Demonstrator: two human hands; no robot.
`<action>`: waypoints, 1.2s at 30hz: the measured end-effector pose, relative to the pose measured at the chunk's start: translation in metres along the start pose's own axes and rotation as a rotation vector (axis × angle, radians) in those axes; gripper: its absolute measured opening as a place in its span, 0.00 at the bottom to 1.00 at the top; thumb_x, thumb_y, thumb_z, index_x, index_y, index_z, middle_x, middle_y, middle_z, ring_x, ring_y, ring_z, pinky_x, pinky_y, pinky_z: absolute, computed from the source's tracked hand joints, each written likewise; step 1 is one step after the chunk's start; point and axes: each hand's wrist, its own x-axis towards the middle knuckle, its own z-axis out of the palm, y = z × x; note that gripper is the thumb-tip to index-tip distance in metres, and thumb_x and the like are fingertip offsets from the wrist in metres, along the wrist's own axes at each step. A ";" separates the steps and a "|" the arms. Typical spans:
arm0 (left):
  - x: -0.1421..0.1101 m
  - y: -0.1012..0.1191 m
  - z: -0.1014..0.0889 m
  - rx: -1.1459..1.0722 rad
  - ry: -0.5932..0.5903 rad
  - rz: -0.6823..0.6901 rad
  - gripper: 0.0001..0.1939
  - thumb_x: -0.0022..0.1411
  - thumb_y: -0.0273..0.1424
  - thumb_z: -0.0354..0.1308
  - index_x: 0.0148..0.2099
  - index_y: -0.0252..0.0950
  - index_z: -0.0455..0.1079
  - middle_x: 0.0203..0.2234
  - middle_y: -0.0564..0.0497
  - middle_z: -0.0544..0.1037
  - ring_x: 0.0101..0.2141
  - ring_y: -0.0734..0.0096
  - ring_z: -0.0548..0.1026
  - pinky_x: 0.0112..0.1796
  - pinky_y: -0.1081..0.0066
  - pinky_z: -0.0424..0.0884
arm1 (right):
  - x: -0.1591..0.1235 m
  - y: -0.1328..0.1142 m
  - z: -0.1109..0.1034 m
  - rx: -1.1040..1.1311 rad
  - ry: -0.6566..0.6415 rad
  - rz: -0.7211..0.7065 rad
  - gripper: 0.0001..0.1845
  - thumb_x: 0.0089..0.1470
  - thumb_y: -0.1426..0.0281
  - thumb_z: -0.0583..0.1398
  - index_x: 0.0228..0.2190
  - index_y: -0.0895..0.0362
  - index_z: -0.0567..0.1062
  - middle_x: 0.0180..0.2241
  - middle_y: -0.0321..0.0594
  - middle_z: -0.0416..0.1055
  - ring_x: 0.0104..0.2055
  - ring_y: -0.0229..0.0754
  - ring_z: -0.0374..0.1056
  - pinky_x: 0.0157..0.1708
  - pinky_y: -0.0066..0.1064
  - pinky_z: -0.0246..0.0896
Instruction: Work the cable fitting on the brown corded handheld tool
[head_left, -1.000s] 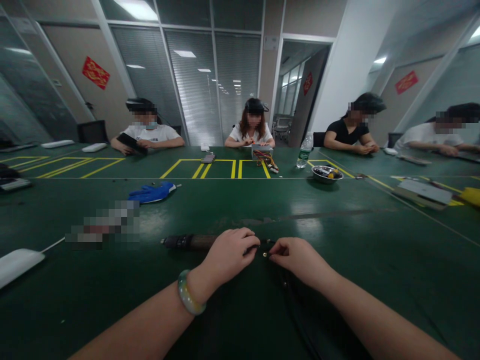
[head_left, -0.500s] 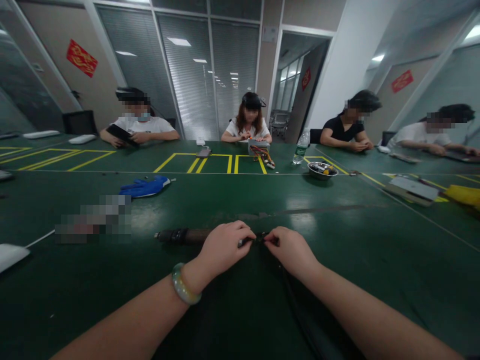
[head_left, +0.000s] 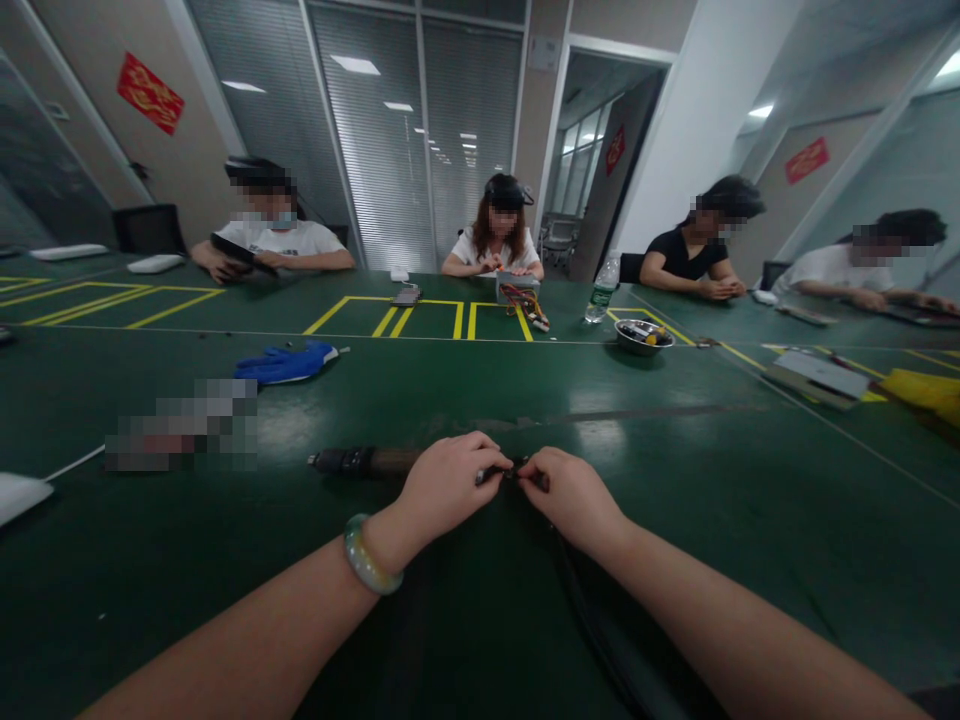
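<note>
1. Head view: your fingers (head_left: 484, 458) hide most of a small dark piece (head_left: 516, 470), so its form can't be made out; a black cable (head_left: 592, 620) runs down from it. A pixelated patch (head_left: 180, 425) stays unreadable.
2. Your green worktop (head_left: 675, 560) carries a dark tubular tool (head_left: 360, 461) just beside your left hand, and a blue glove (head_left: 285, 363) farther off. Seated co-workers (head_left: 499, 225) work across the room.
3. Your left hand (head_left: 446, 488) and right hand (head_left: 574, 497) meet centrally, both pinching that piece.

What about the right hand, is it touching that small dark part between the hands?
Touching: in the head view, the right hand has its fingertips closed on the small dark part.
</note>
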 end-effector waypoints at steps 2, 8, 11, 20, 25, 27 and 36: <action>0.000 0.000 0.000 0.000 0.001 -0.001 0.10 0.62 0.31 0.58 0.46 0.46 0.75 0.43 0.54 0.75 0.42 0.67 0.74 0.44 0.63 0.70 | -0.001 0.000 -0.001 0.006 0.003 -0.010 0.05 0.53 0.76 0.61 0.31 0.55 0.77 0.33 0.34 0.72 0.34 0.36 0.67 0.34 0.26 0.59; 0.000 0.000 -0.001 -0.004 -0.005 -0.004 0.11 0.62 0.31 0.59 0.47 0.45 0.75 0.44 0.53 0.75 0.42 0.67 0.74 0.44 0.64 0.70 | -0.002 0.000 -0.002 0.028 0.008 -0.022 0.05 0.53 0.76 0.61 0.31 0.55 0.76 0.33 0.35 0.71 0.33 0.36 0.67 0.34 0.26 0.59; 0.000 0.000 -0.001 0.001 -0.009 -0.004 0.11 0.62 0.31 0.59 0.46 0.46 0.75 0.44 0.53 0.75 0.42 0.67 0.74 0.44 0.64 0.70 | -0.002 0.000 0.000 0.065 0.013 0.009 0.05 0.53 0.75 0.62 0.32 0.55 0.77 0.33 0.35 0.72 0.35 0.37 0.68 0.35 0.27 0.59; 0.000 0.002 -0.002 0.014 -0.007 0.014 0.11 0.62 0.30 0.59 0.46 0.45 0.75 0.44 0.53 0.75 0.42 0.67 0.74 0.44 0.64 0.70 | -0.001 0.002 0.003 0.156 0.003 0.138 0.03 0.55 0.71 0.61 0.32 0.55 0.77 0.33 0.35 0.74 0.35 0.38 0.69 0.35 0.28 0.59; 0.000 0.001 -0.002 0.015 -0.007 0.014 0.11 0.62 0.30 0.58 0.47 0.44 0.75 0.44 0.52 0.74 0.42 0.67 0.74 0.45 0.64 0.70 | 0.000 0.001 0.001 0.052 -0.017 0.094 0.03 0.52 0.74 0.62 0.29 0.55 0.77 0.32 0.35 0.73 0.35 0.38 0.68 0.35 0.28 0.59; 0.000 0.001 -0.001 0.016 -0.003 0.015 0.11 0.62 0.30 0.58 0.46 0.44 0.75 0.43 0.52 0.75 0.42 0.66 0.74 0.44 0.64 0.71 | -0.001 0.000 -0.001 0.045 -0.027 0.059 0.03 0.52 0.75 0.62 0.30 0.55 0.77 0.33 0.35 0.73 0.35 0.38 0.68 0.35 0.28 0.59; 0.000 0.001 -0.002 0.008 -0.003 0.013 0.11 0.62 0.30 0.58 0.47 0.43 0.75 0.43 0.51 0.75 0.42 0.66 0.74 0.44 0.64 0.71 | -0.002 -0.004 -0.004 0.006 -0.013 0.058 0.04 0.53 0.76 0.61 0.31 0.56 0.75 0.33 0.36 0.71 0.35 0.38 0.67 0.34 0.28 0.59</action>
